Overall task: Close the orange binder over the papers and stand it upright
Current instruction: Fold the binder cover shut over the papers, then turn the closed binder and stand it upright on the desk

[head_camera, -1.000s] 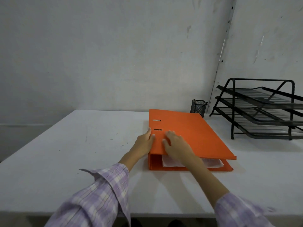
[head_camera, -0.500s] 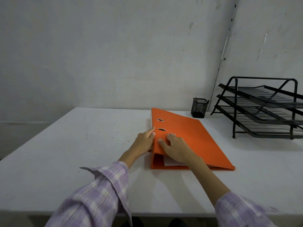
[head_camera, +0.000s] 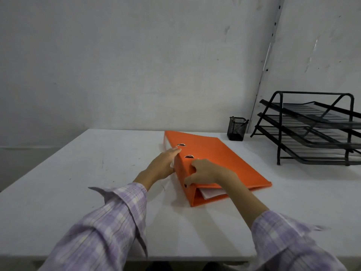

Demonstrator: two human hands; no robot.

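At bench (head_camera: 82, 173) centre: orange binder (head_camera: 218, 161), closed over papers (head_camera: 212, 193), spine side tilted up. Left hand (head_camera: 162, 165) flat against spine; right hand (head_camera: 207, 172) curled over cover's near-left corner. Risk: light grip, binder slipping back flat.

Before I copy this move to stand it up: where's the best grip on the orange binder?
Probably the spine. The orange binder lies closed over the papers, with its thick, rigid spine on its left side. The left hand comes flat against it from the left, while the right hand hooks over the top edge near the front corner. The opposite edge tapers thin, so it offers less to hold.
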